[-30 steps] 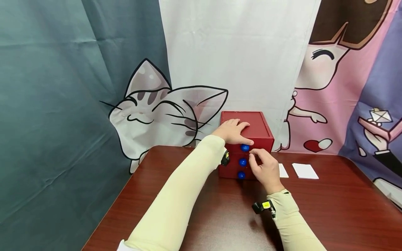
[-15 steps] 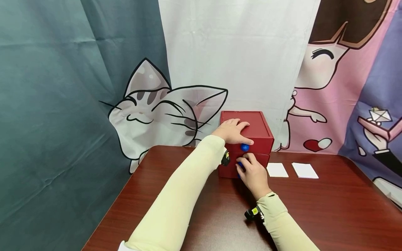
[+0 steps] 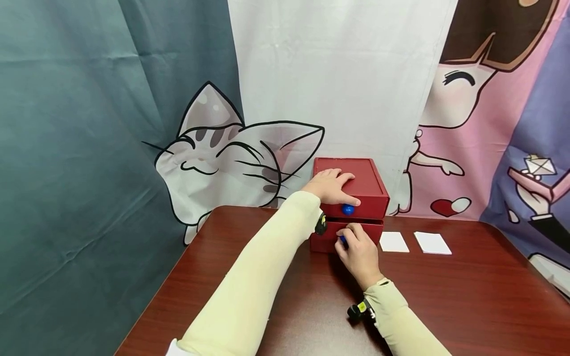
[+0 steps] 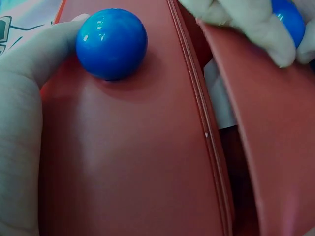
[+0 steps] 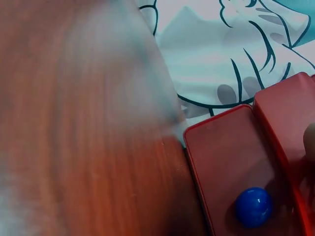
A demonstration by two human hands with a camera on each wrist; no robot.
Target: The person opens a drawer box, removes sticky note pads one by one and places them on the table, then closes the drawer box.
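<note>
A small red chest of drawers [image 3: 376,205] stands at the table's back edge. My left hand [image 3: 328,188] rests on its top with spread fingers, the thumb reaching down the front beside the top blue knob [image 4: 112,44]. Lower down, my right hand [image 3: 359,253] pinches the blue knob [image 4: 289,20] of the middle drawer [image 4: 275,123]. That drawer is pulled a little way out, leaving a dark gap under the top drawer; a whitish patch [image 4: 219,96] shows in the gap. In the right wrist view the bottom drawer [image 5: 221,152] is closed, its blue knob [image 5: 253,207] untouched.
Two white stacks of square paper, a nearer one [image 3: 394,242] and a farther one [image 3: 433,243], lie right of the chest. The brown wooden table [image 3: 307,306] extends toward me. A printed cartoon curtain [image 3: 276,74] hangs behind.
My right hand has moved left from beside the chest to the middle knob, taken hold of it and drawn the drawer slightly toward me. The left hand stays in place.
</note>
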